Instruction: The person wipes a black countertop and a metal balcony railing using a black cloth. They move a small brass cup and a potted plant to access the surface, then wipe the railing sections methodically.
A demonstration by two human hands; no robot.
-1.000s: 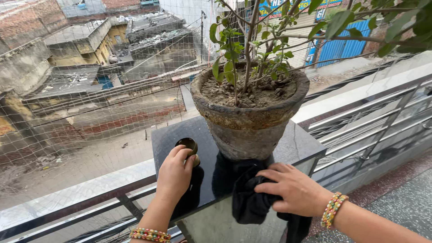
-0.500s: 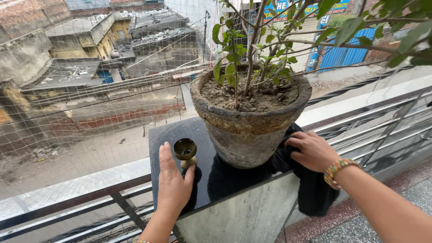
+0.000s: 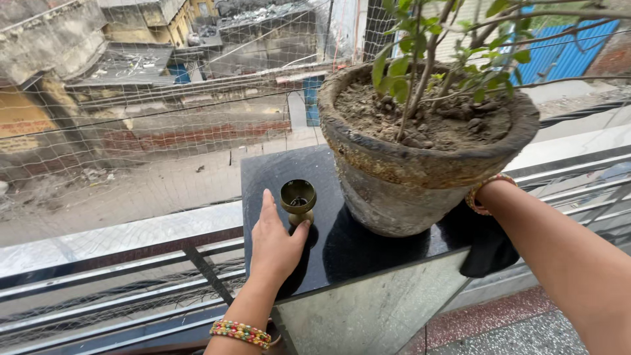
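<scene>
Closest to me, the left hand (image 3: pixel 276 243) was lying flat and open on the black polished slab (image 3: pixel 368 253), fingers stretched out, thumb just touching the base of a little brass cup lamp (image 3: pixel 298 199). It wasn't actually gripping it. The lamp stood upright near the slab's left side, just beside the big weathered clay pot (image 3: pixel 420 164). The right arm reached around the pot's right side, beaded bracelet (image 3: pixel 485 190) showing at the wrist, but that hand was hidden behind the pot, so I couldn't tell what it was doing. A black cloth (image 3: pixel 486 246) hung off the slab under that arm. The pot held dry soil and a leafy plant (image 3: pixel 434 52). Beyond were the metal railing (image 3: pixel 131 263), netting, and old rooftops.
</scene>
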